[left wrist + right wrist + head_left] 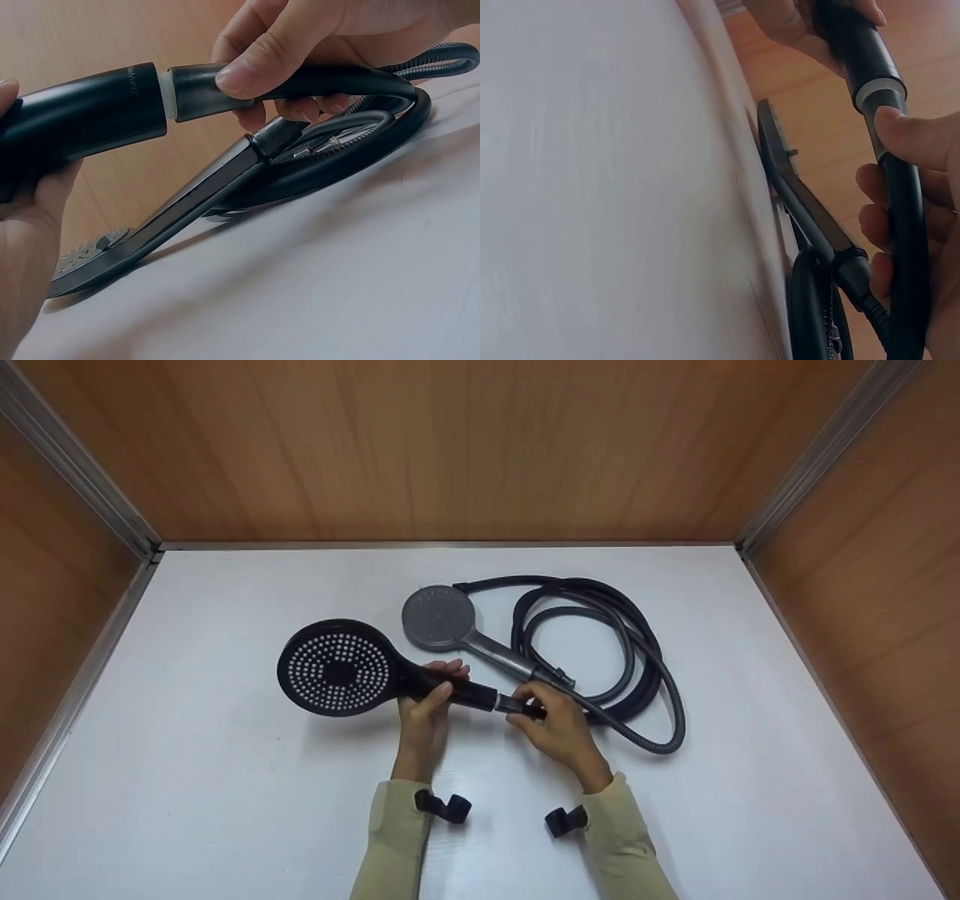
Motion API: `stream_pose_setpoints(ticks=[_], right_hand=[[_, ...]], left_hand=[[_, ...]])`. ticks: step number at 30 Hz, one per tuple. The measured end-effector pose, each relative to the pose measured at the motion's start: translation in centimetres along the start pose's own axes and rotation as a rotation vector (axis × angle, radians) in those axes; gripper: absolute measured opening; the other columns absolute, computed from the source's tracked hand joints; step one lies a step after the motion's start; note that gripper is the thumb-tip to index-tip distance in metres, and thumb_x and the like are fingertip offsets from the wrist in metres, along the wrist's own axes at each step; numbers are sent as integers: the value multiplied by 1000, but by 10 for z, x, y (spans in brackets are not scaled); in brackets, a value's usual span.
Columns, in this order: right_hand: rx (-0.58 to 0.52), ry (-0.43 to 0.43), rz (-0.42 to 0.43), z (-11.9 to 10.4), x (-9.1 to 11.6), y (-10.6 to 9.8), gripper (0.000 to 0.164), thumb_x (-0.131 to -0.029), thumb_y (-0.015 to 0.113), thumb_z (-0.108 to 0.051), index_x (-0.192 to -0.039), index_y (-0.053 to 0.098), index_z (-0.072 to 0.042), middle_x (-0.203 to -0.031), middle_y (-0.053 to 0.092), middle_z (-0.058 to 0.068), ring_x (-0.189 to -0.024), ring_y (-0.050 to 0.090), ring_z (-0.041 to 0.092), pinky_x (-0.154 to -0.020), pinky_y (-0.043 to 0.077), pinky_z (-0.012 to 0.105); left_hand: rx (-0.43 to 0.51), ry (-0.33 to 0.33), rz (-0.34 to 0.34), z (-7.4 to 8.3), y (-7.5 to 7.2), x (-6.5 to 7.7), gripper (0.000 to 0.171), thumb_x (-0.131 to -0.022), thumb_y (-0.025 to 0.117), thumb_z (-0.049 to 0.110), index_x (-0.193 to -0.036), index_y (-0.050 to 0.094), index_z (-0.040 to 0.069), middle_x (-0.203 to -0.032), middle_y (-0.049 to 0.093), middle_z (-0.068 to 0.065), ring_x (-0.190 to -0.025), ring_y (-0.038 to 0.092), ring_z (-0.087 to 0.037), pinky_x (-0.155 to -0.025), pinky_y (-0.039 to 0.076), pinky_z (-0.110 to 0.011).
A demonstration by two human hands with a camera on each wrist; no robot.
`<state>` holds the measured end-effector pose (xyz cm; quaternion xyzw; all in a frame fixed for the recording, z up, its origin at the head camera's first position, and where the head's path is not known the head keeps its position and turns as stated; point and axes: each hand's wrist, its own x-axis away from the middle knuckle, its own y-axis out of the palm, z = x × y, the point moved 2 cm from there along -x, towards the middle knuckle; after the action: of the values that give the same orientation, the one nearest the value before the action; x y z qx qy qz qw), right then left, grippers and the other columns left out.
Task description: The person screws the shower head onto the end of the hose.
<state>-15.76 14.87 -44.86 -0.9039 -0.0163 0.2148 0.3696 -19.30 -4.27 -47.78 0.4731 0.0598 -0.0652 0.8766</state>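
While my left hand (422, 724) wraps the black shower (360, 669) over the table (225, 772), well short of its back edge, my right hand (559, 727) pinches the black hose end (201, 93) against the handle. A pale ring (169, 96) shows between, so I judge them lined up, the gap left to close. Nearer that edge, the grey shower (457, 630) already looks joined to the ribbed hose (652, 747).

Before me a grey shower head (441, 618) lies on the white table (225, 795), between wooden walls (450, 450) with metal strips (76, 471) along their edges.
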Motion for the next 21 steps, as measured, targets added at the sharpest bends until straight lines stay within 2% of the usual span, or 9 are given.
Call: stream_pose_setpoints(ticks=[5,14,21], right_hand=[[0,9,-4,-2,1,1,29,-75,80,-17,-97,63,-9,-90,68,3,-78,62,15,-69,52,30],[29,19,-36,-9,1,-1,26,-74,79,-11,-90,60,-10,-85,66,1,-73,60,13,-66,51,28],[22,-26,-67,-16,-1,-2,27,-73,78,-7,-95,61,-8,-87,67,4,-77,60,14,-69,51,29]], left_hand=[[4,-5,3,-1,-2,1,29,-83,56,-12,-105,57,6,-101,72,-9,-99,68,-22,-99,50,-37],[28,-55,22,2,0,4,30,-82,57,-12,-105,55,6,-101,72,-9,-99,68,-22,-102,48,-37],[37,-81,12,5,2,6,30,-80,62,-11,-104,55,6,-100,72,-9,-100,68,-23,-103,47,-37]])
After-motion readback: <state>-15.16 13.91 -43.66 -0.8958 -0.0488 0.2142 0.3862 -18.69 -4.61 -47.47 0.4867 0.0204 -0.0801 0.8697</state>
